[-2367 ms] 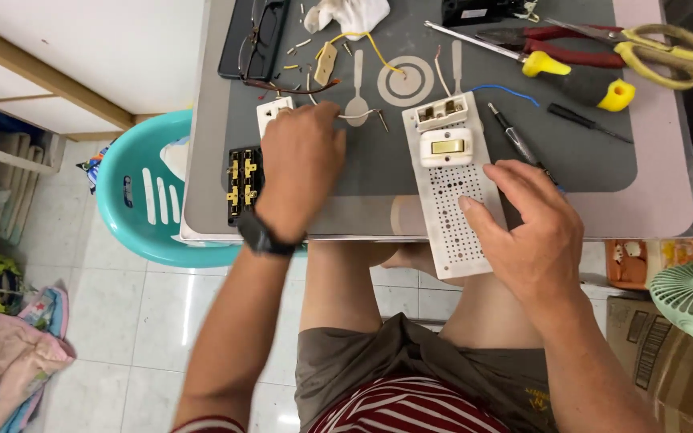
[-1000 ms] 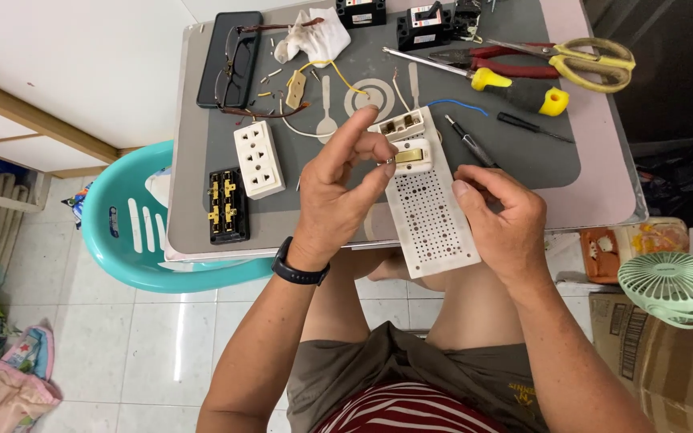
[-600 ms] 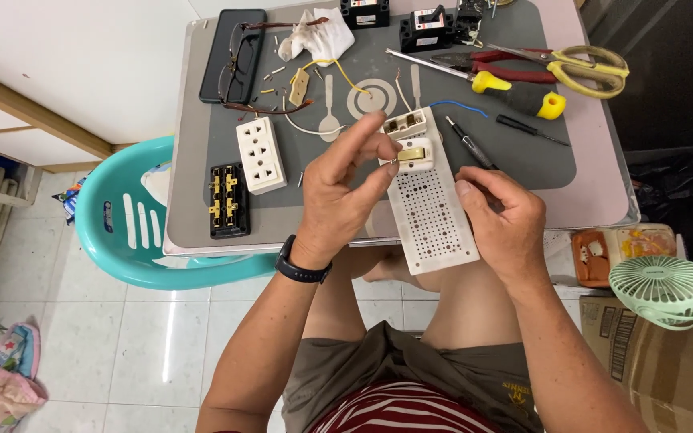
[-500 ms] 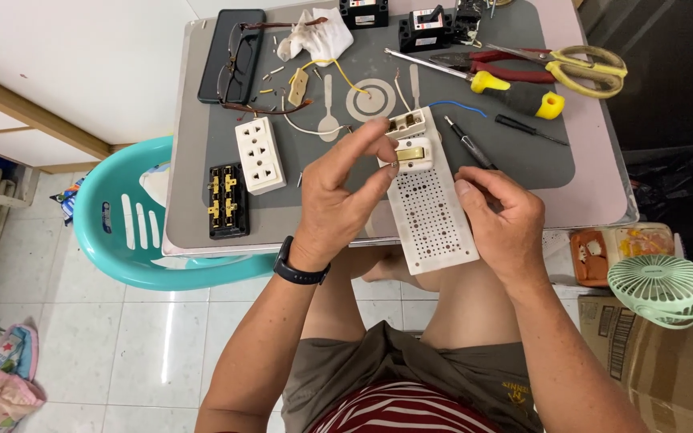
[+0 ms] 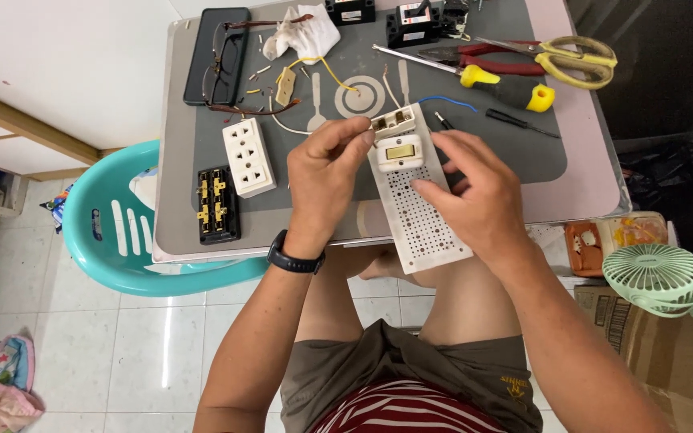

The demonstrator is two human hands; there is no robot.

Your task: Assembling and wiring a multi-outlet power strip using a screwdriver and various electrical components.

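A white perforated board [image 5: 417, 216] is seen lying lengthwise on the near edge of a grey table [image 5: 178, 160], its lower end overhanging the edge above the person's lap. A white switch [image 5: 399, 152] is mounted near the board's far end, with a small cream terminal block [image 5: 393, 123] just beyond it. The left hand [image 5: 324, 172] is placed at the board's left side, thumb and forefinger brought together at the near corner of the terminal block; whether anything is pinched between them cannot be told. A black watch [image 5: 295, 261] is worn on that wrist. The right hand [image 5: 473, 192] is laid over the board's right edge, fingers loosely spread, a fingertip touching the board just below the switch. A white double socket [image 5: 248, 157] and a black socket back with brass contacts [image 5: 218, 205] are noted to the left of the hands, side by side. Further back, a yellow-handled screwdriver [image 5: 475, 77], red pliers [image 5: 483, 58], yellow scissors [image 5: 571, 60], spectacles [image 5: 222, 68] on a dark phone and a crumpled white cloth [image 5: 302, 34] are recorded. A teal plastic chair [image 5: 118, 232] is seen beneath the table's left side, and a green fan [image 5: 655, 277] at the right.
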